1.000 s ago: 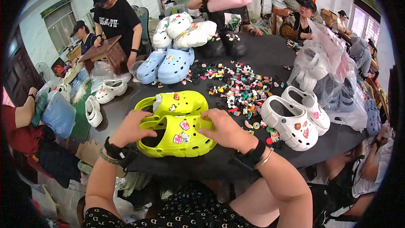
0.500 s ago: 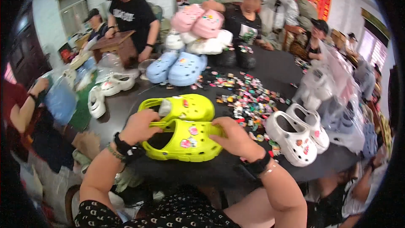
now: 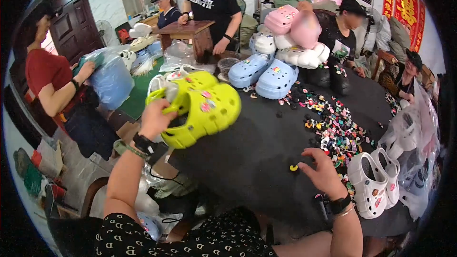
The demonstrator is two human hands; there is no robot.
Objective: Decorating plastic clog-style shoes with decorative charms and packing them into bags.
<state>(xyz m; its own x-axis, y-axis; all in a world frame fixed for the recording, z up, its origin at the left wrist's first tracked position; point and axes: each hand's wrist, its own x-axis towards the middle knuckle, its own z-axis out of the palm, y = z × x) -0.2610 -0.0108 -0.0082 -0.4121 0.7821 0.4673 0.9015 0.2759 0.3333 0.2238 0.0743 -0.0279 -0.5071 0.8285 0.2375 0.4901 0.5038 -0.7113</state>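
My left hand (image 3: 156, 121) is closed on the heel end of a pair of lime-green clogs (image 3: 216, 107), lifted above the black table at its left side. The clogs tilt with their toes up and to the right; floral charms sit on the nearer one. My right hand (image 3: 321, 173) is off the clogs, over the table on the right, thumb and fingers apart with nothing between them. Just left of its fingertips lies a small yellow charm (image 3: 293, 167). Beside that hand stands a pair of white clogs (image 3: 369, 188) with charms on them.
Many loose shoe charms (image 3: 340, 135) are spread across the right of the table. Farther back are blue clogs (image 3: 277, 82), with white and pink clogs (image 3: 281, 19) stacked behind. Plastic-bagged shoes (image 3: 409, 133) stand at the right edge. Several people are around the table.
My left hand has raised the lime-green clogs and swung them up and left. The right hand has let go of them and moved right. The view has turned left.
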